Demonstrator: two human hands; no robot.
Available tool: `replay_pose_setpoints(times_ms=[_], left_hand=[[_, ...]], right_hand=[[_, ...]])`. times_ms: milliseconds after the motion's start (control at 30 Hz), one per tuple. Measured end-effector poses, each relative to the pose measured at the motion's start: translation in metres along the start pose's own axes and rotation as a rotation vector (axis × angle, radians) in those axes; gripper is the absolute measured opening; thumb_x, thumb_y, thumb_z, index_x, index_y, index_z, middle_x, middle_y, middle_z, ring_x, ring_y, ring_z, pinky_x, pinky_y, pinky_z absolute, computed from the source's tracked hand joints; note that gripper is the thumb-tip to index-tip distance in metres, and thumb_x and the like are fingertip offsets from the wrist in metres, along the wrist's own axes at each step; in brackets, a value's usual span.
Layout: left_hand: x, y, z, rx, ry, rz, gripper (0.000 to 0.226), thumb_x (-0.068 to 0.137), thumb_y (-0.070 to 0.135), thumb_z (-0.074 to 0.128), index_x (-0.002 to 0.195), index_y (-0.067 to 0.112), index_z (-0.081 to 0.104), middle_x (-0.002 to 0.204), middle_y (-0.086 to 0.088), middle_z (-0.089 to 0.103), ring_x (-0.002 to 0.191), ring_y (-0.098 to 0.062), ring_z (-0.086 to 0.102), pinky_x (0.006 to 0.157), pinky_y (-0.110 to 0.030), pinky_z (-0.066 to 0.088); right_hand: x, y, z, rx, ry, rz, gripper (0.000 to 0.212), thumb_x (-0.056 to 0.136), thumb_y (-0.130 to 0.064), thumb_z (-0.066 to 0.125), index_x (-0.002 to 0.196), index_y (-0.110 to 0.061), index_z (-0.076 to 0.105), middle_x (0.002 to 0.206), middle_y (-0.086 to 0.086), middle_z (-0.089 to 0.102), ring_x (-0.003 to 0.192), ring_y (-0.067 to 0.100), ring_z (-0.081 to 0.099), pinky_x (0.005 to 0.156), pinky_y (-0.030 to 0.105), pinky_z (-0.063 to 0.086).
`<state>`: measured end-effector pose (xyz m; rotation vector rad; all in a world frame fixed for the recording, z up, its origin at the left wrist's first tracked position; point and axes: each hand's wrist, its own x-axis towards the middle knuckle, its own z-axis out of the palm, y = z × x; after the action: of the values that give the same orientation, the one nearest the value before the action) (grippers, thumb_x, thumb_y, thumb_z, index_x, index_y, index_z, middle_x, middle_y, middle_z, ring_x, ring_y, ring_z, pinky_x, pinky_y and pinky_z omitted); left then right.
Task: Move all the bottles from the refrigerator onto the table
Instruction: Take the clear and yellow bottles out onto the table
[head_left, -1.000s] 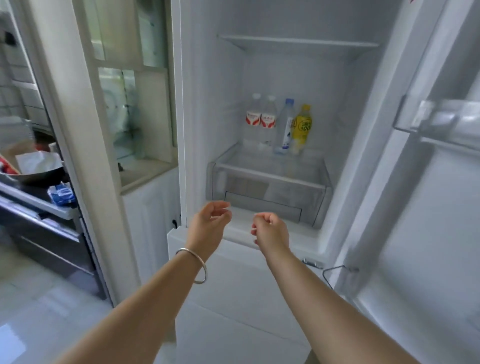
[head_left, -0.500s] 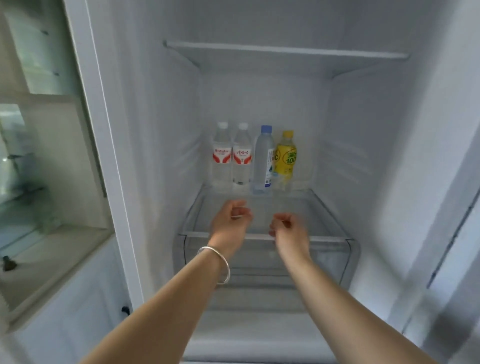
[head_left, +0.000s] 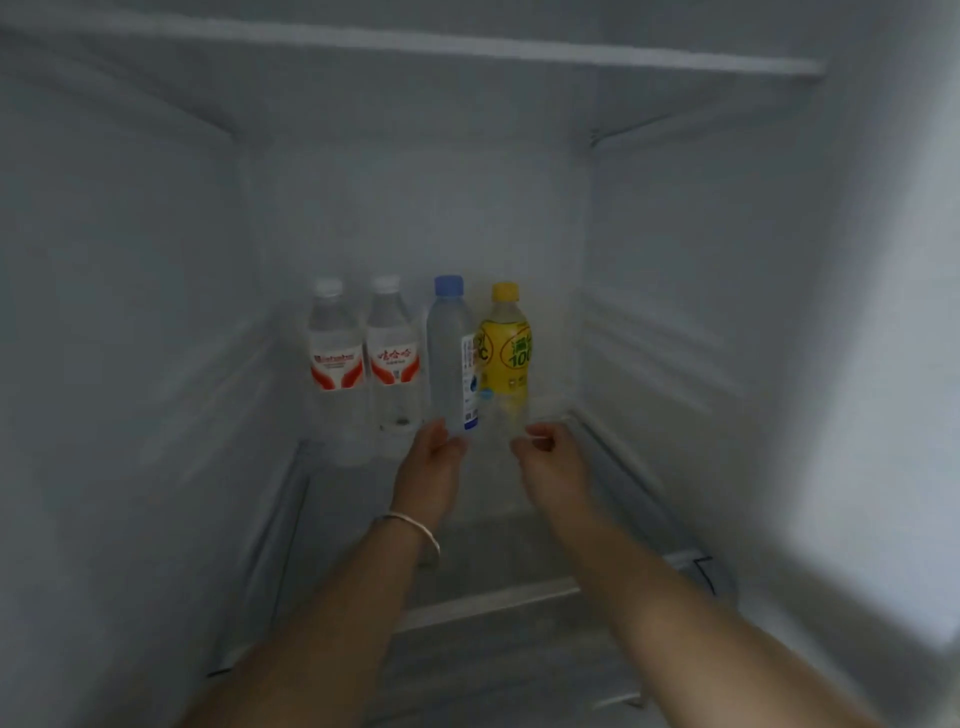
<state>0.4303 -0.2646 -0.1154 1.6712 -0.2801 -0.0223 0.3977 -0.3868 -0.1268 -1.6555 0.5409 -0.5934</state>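
Four bottles were observed upright in a row at the back of the refrigerator (head_left: 156, 312), on the clear shelf (head_left: 519, 540) above the drawer. From left to right: a white-capped water bottle with a red label (head_left: 335, 358), a second white-capped bottle with a red label (head_left: 393, 356), a blue-capped clear bottle (head_left: 451, 353) and a yellow-capped yellow bottle (head_left: 505, 353). The bottles were seen standing just beside one another. The left hand (head_left: 428, 467), a bangle (head_left: 415, 530) on its wrist, was extended to the base of the blue-capped clear bottle, fingers loosely curved; whether contact was made could not be told. The right hand (head_left: 556, 462) was held near the base of the yellow-capped yellow bottle, fingers curled inward, nothing gripped. An upper shelf (head_left: 467, 47) was noted overhead
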Motion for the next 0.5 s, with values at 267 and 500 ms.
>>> replay_pose_setpoints(times_ms=[267, 500], left_hand=[[0.063, 0.007, 0.039, 0.094, 0.157, 0.236, 0.067, 0.072, 0.019, 0.064, 0.134, 0.016, 0.041, 0.129, -0.009, 0.052, 0.119, -0.02, 0.052, 0.101, -0.038, 0.046], [0.093, 0.001, 0.057, 0.03, 0.346, 0.151, 0.073, 0.073, 0.035, 0.058, 0.137, 0.007, 0.037, 0.133, -0.018, 0.047, 0.124, -0.03, 0.048, 0.105, -0.047, 0.041]], right_hand=[[0.07, -0.022, 0.013, -0.066, -0.045, -0.089, 0.058, 0.075, -0.021, 0.072, 0.127, -0.014, 0.047, 0.112, 0.001, 0.055, 0.095, 0.017, 0.055, 0.078, 0.027, 0.042], [0.104, -0.021, 0.03, -0.118, -0.151, -0.169, 0.036, 0.061, -0.038, 0.071, 0.088, -0.019, 0.057, 0.077, -0.005, 0.06, 0.077, 0.017, 0.06, 0.054, 0.022, 0.038]])
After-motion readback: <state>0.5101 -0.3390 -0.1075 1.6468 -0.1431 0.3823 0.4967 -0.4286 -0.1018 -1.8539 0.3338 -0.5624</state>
